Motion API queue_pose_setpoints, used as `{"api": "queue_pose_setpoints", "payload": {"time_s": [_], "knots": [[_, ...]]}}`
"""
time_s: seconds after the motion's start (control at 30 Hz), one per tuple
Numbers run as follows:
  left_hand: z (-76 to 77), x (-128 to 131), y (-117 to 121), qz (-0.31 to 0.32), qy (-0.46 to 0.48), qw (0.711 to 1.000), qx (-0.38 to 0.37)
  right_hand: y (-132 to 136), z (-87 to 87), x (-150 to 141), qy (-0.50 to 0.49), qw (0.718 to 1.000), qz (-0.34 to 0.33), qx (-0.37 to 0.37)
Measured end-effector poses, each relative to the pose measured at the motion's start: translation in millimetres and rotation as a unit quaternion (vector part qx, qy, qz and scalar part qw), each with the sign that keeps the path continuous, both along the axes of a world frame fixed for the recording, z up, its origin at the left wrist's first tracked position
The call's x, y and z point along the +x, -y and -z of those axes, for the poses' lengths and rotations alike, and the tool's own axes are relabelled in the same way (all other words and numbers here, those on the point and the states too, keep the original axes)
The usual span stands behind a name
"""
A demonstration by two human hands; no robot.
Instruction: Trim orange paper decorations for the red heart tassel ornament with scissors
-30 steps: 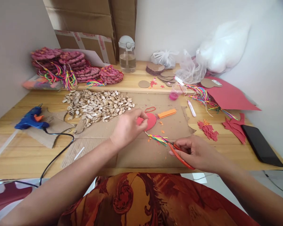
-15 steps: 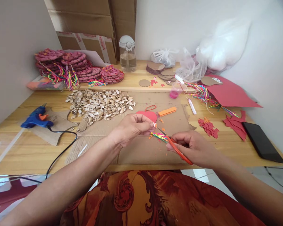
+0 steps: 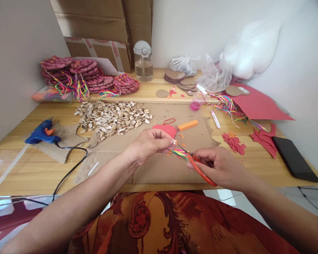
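Note:
Between the thumb and fingers of my left hand (image 3: pixel 155 144) is pinched a small piece of orange and white paper (image 3: pixel 174 141). My right hand (image 3: pixel 218 164) is closed around the orange handles of a pair of scissors (image 3: pixel 201 173), whose blades point left at the paper. Below the blades lies a bundle of coloured strings (image 3: pixel 180 153) on the cardboard sheet (image 3: pixel 159 171). A red paper disc (image 3: pixel 168 130) is partly hidden behind my left hand. Folded orange paper strips (image 3: pixel 188 125) rest just beyond the scissors, with small orange scraps nearby.
Peanut shells (image 3: pixel 116 116) are heaped at the left, near a blue glue gun (image 3: pixel 42 132) with its cable. A phone (image 3: pixel 294 158) and red paper scraps (image 3: pixel 233 143) lie at right. Behind stand a water bottle (image 3: pixel 143 67), pink stacked discs (image 3: pixel 125 84) and a small plastic cup (image 3: pixel 197 102).
Both hands stay in nearly the same place. The scissor blades and the paper piece have shifted only slightly; the view has moved a little.

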State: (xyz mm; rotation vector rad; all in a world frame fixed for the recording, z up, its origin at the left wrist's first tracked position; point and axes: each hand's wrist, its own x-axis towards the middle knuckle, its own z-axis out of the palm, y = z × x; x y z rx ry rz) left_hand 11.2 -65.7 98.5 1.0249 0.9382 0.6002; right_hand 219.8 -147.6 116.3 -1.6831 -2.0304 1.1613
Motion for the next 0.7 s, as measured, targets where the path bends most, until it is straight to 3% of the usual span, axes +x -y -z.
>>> {"api": "queue_pose_setpoints", "payload": {"time_s": [0.2, 0.4, 0.7], "knots": [[1.5, 1.5, 0.8, -0.005, -0.007, 1.0, 0.001, -1.3, 2.1, 0.6, -0.008, 1.0, -0.022, -0.017], [1.5, 1.5, 0.4, -0.003, -0.005, 1.0, -0.007, -0.7, 3.5, 2.3, -0.023, 1.0, 0.003, -0.011], [2.8, -0.2, 0.2, 0.008, 0.021, 0.999, -0.033, 1.7, 7.2, 4.9, -0.06, 0.996, 0.002, -0.065]]}}
